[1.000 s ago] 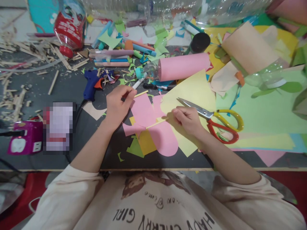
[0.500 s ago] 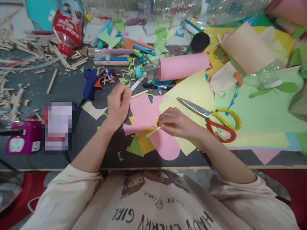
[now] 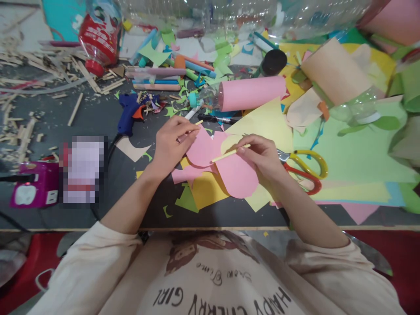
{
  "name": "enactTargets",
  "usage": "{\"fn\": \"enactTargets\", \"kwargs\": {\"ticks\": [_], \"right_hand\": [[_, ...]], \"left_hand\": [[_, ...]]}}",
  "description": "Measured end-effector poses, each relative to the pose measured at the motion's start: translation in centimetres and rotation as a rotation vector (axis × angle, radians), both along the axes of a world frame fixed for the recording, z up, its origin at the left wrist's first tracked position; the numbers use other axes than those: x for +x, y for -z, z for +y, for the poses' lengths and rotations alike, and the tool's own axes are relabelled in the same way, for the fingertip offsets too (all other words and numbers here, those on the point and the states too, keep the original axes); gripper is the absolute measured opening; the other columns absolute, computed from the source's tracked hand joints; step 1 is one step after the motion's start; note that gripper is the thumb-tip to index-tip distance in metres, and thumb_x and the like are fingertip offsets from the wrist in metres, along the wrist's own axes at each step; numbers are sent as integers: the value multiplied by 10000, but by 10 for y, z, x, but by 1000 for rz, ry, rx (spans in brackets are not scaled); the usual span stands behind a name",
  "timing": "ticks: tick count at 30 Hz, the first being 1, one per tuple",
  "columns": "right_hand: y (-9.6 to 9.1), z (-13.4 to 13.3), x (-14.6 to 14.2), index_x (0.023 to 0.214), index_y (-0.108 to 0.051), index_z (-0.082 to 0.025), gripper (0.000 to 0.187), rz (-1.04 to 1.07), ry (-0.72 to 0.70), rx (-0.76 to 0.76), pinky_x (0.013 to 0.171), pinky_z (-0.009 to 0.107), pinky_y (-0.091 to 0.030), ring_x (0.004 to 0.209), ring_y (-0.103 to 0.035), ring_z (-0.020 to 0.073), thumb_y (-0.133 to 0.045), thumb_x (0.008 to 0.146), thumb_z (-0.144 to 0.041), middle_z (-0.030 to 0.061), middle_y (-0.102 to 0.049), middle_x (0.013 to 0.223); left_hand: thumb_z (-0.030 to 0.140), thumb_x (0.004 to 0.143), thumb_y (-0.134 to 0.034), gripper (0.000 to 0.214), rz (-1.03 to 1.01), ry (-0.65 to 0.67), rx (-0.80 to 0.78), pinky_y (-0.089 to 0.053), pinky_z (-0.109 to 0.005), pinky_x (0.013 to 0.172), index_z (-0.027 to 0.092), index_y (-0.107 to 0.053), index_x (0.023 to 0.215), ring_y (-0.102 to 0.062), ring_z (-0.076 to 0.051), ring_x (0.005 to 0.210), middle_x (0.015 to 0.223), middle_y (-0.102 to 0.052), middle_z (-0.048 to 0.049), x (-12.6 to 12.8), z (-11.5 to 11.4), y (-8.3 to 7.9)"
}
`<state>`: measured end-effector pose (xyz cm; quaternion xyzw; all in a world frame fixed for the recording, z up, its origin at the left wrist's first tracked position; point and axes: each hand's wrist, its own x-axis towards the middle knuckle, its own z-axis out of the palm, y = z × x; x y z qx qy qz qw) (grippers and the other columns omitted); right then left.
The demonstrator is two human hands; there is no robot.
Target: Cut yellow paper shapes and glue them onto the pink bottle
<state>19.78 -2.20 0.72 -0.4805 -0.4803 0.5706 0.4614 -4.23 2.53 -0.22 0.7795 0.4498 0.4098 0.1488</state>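
My left hand (image 3: 173, 142) pinches a pink paper piece (image 3: 204, 151) with a rounded lower edge; a bit of pale yellow shows at its top by my fingertips. Between the thumb and fingers of my right hand (image 3: 260, 155) is another pink paper piece (image 3: 239, 178), rounded at the bottom, with a narrow yellow strip (image 3: 226, 155) along its upper edge. The two pieces are held side by side above the table, their edges close together. Just right of my right hand lie scissors (image 3: 303, 177) with red and yellow handles, their blades mostly hidden.
Beyond my hands lie a pink-wrapped bottle (image 3: 252, 93) and a black pen (image 3: 219, 119). A blue glue gun (image 3: 126, 114) is at the left, near wood sticks (image 3: 75, 109) and a purple box (image 3: 34, 186). Coloured sheets (image 3: 354, 148) cover the right side, with yellow scraps (image 3: 210, 190) underneath.
My right hand has lifted its pink piece up and to the right, now covering the scissor blades. My left hand has shifted slightly right, and its piece has tilted, showing a rounded edge.
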Motion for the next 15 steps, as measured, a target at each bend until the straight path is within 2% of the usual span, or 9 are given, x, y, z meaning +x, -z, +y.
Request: {"fn": "enactTargets", "kwargs": {"ticks": [4, 6, 10, 12, 15], "right_hand": [[2, -2, -4, 779, -749, -216, 172, 121, -65, -124, 378, 209, -365, 360, -417, 59, -825, 707, -353, -75, -539, 475], [5, -2, -6, 818, -748, -213, 169, 169, -70, -148, 379, 214, -411, 345, -455, 69, -810, 720, -336, -83, -533, 451], [13, 2, -5, 902, -704, -224, 142, 157, 79, -38, 548, 267, -577, 519, -657, 120, -735, 794, -310, -42, -668, 611], [16, 4, -2, 975, -671, -249, 151, 61, 176, 42, 590, 276, -597, 605, -696, 129, -682, 843, -320, -27, -704, 730], [15, 2, 0, 1200, -575, -310, 297, -121, 228, 185, 656, 301, -606, 813, -729, 157, -608, 907, -346, 26, -713, 1063]], "left_hand": [[318, 926, -607, 169, -44, -69, 41, -492, -250, 726, 248, -760, 910, -638, -113, 774, 881, -714, 12, -1, 3, 4], [278, 916, -620, 151, -81, -60, 38, -497, -242, 733, 254, -769, 927, -650, -108, 776, 879, -729, 21, -1, 3, 5], [179, 902, -619, 183, -142, -12, 19, -507, -234, 759, 257, -773, 962, -674, -113, 819, 885, -751, 20, 1, 1, 3], [143, 902, -605, 220, -147, 2, 8, -506, -229, 749, 258, -773, 986, -674, -111, 823, 891, -749, 15, 1, 1, 2], [160, 917, -589, 237, -99, 5, -22, -498, -234, 722, 273, -767, 1025, -657, -109, 797, 878, -724, 13, 0, 1, 2]]}}
